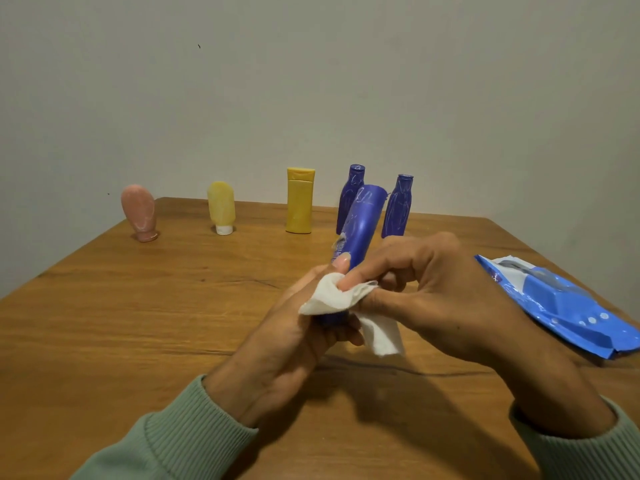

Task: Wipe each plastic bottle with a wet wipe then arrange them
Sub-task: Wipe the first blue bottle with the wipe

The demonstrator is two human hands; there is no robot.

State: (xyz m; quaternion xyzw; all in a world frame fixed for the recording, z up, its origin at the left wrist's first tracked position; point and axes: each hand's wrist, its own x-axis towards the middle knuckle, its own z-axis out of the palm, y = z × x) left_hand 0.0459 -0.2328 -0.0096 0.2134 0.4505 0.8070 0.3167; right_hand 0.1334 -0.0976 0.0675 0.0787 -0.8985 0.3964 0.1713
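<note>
A wooden table (138,306) of warm brown grain fills the lower view; dark lines run across its top; behind it stands a plain pale wall (311,81), bearing a small dark speck (199,46) high on the left; a blue plastic packet (568,306) lies flat near the table's right edge, white at its far end.
</note>
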